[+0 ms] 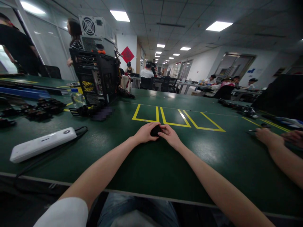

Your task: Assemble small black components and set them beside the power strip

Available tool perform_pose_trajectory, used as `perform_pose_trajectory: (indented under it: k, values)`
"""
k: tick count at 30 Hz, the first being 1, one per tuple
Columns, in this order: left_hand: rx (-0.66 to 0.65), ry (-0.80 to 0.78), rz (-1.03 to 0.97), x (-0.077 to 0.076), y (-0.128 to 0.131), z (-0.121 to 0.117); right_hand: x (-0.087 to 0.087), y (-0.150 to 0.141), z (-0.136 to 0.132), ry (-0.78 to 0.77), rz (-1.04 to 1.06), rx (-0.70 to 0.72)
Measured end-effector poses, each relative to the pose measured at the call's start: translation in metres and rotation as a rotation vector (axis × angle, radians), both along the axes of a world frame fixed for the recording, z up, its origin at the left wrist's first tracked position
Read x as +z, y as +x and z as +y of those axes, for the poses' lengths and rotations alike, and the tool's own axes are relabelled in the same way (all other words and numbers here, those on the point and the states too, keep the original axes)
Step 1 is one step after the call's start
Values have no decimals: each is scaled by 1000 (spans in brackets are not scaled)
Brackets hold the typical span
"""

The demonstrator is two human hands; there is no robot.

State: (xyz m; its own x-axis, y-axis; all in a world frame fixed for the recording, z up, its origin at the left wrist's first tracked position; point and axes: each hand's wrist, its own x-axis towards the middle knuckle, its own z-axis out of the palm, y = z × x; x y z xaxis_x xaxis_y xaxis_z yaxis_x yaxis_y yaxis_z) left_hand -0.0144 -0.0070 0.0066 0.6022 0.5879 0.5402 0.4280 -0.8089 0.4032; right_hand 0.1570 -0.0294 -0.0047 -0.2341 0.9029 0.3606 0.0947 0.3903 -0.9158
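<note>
Between my two hands, just above or on the green tabletop [151,167], is a small rounded black object [155,130]; its exact kind does not show. My left hand [145,132] is closed around its left side, thumb below and fingers over the top. On the other side, my right hand [169,135] pinches its right edge with thumb and fingertips. Parts of the object are hidden behind the fingers. Right beyond my hands, yellow tape outlines [175,124] mark the table.
To the left lies a white elongated device [44,143] with a black cable. Behind it are a pile of black parts [42,108], a clear bottle [77,99] and an open black computer case [97,75]. At right, another person's hand [270,137] holds a thin tool.
</note>
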Motion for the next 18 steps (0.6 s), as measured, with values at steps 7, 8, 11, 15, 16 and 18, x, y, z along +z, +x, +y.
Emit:
perform_pose_trajectory:
  k: [7,8,11,15,16,18]
  values:
    - [5,5,9,0,1,1,-1,-2,0,83,-34,-126]
    - [5,7,9,-1,1,1,-1,-2,0,80,-47,-135]
    - [7,8,13,-1,1,2,-1,-1,2,50,-76,-136]
    - [12,5,18,-1,1,1,-2,0,3,9,-113,-117]
    - [14,2,19,-1,1,1,-2,1,3,2,-110,-107]
    - [18,-6,18,0,1,0,-3,0,2,-6,-85,-70]
